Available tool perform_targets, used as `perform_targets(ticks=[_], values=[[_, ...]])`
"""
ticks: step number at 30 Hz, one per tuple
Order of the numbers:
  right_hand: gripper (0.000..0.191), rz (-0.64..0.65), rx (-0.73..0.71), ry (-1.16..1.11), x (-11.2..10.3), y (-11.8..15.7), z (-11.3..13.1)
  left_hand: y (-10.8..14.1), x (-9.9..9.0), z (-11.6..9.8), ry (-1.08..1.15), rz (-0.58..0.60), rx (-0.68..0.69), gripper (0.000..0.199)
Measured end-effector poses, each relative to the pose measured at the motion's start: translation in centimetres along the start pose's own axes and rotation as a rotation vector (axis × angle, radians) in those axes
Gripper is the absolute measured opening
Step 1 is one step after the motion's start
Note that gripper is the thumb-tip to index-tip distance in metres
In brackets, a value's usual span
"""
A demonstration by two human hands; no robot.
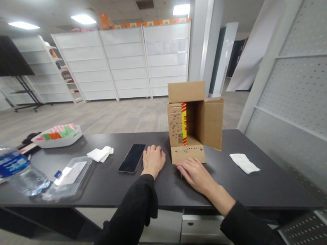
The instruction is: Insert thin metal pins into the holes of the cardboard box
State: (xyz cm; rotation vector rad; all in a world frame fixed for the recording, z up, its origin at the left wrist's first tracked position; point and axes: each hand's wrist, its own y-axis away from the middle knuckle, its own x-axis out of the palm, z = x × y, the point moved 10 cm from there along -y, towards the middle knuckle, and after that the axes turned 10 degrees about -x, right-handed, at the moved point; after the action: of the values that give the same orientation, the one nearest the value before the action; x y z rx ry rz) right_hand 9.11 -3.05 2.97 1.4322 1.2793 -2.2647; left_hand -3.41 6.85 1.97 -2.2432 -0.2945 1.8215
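Loosely, left hand (154, 160) rests palm-down by the phone (132, 158), grip unclenched; right hand (195, 174) at box (195, 123), grip unclear.

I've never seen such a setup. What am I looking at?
There is no robot here: these are a person's two bare hands, seen by a camera worn on that person's head, looking forward and down. The right hand is at the lower flap of an open cardboard box; whether it grips the flap is hard to tell. The left hand rests beside a phone, holding nothing visible. Also on the dark table are a blue-capped bottle, a clear plastic case, a white tray and two white tissues.
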Motion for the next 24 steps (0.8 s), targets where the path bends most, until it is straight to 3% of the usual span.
perform_targets(ticks=[9,16,24], values=[[0.033,-0.39,0.276,-0.235,-3.5,0.8,-5.2,0.2,0.0,0.1,0.006,-0.033,0.002,0.029],[0.036,-0.477,0.367,-0.243,-4.3,0.8,-8.4,0.2,0.1,0.2,0.045,-0.018,-0.011,0.027],[0.036,-0.487,0.291,-0.181,-3.2,1.1,-8.1,0.1,0.1,0.3,0.038,-0.018,-0.017,0.026]])
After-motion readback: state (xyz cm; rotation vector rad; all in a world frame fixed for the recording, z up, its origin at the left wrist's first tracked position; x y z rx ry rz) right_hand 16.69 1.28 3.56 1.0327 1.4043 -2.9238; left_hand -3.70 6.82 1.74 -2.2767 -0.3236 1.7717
